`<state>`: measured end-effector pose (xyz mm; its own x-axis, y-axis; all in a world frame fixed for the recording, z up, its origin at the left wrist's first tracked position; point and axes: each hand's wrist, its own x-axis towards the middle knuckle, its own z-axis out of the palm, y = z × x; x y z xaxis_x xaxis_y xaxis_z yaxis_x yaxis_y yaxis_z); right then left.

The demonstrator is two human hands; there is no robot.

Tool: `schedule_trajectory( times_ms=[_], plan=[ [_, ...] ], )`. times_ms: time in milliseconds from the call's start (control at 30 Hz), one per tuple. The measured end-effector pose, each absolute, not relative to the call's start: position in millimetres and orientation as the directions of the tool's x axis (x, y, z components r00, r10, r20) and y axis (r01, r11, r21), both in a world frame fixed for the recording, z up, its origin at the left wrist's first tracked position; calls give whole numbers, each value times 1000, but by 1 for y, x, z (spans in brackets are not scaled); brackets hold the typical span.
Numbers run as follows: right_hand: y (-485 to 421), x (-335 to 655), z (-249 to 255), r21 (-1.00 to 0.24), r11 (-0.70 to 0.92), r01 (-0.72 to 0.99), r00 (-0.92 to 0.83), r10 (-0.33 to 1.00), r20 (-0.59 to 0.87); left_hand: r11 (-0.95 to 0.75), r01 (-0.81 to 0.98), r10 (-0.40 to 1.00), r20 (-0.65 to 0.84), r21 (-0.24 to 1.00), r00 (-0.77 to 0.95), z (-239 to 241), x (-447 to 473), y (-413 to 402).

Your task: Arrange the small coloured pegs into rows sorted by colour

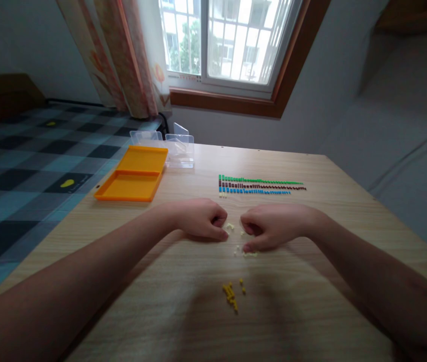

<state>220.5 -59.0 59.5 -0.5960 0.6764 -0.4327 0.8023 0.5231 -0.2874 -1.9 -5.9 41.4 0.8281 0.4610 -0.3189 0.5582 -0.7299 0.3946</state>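
Observation:
My left hand (200, 217) and my right hand (273, 226) rest on the wooden table (349, 201), fingers curled in and nearly meeting. Between and under their fingertips lie a few tiny pale cream beads (230, 227); more pale beads (244, 253) sit just below my right hand. What each pinch holds is too small to make out. Beyond the hands run three straight rows of small beads: a green row (260, 180), a dark brown row (262, 186) and a blue row (254, 191). Nearer to me lies a small cluster of yellow beads (231, 294).
An open orange tray (134, 174) lies at the table's back left, with clear plastic boxes (178, 149) behind it. A bed with a blue checked cover (20, 171) is on the left. A window and curtain stand behind; a grey sofa (417, 151) is on the right.

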Motion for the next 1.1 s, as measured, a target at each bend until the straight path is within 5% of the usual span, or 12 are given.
schedule_trajectory(
  times_ms=[500, 800, 1100],
  plan=[
    [-50, 222, 50, -263, 500, 825, -564, 703, -433, -746, 559, 459, -330, 362, 825, 41, -2, -6],
    [-39, 221, 40, -281, 451, 847, -524, 797, -300, -704, 597, 492, -342, 386, 801, 44, -2, -7],
    [-41, 238, 59, -386, 508, 770, -638, 590, -495, -657, 614, 494, -365, 438, 789, 45, 0, -3]
  ],
)
